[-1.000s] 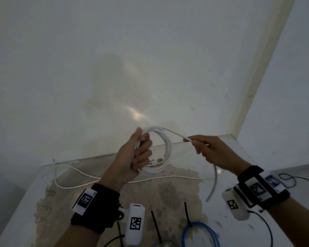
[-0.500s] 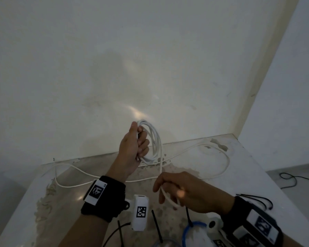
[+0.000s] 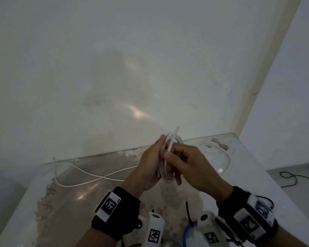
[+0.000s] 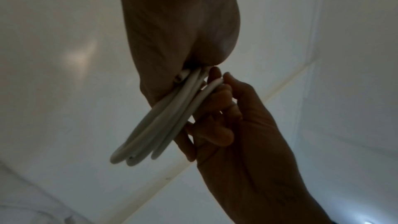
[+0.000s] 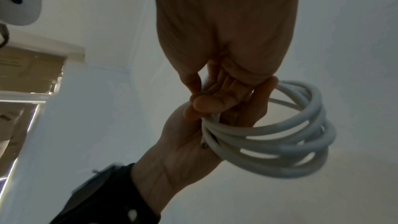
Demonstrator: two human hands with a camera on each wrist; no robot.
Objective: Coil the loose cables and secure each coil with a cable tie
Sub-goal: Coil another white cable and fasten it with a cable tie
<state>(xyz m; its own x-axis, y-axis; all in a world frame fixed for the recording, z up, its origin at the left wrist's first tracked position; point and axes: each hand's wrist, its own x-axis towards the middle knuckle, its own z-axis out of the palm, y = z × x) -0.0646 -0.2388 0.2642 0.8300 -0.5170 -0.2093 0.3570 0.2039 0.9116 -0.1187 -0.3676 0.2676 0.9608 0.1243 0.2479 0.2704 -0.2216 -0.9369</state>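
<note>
White cable coil point(image 3: 170, 157) gripped upright between left hand point(image 3: 150, 166) and right hand point(image 3: 191, 166).

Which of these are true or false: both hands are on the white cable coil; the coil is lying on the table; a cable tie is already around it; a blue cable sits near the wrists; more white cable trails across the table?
1. Both hands hold the white coil: true, left hand and right hand.
2. The coil lies on the table: false, it is held above it.
3. A tie is around the coil: false, none shows.
4. A blue cable lies near the wrists: true.
5. White cable trails across the table: true.
</note>
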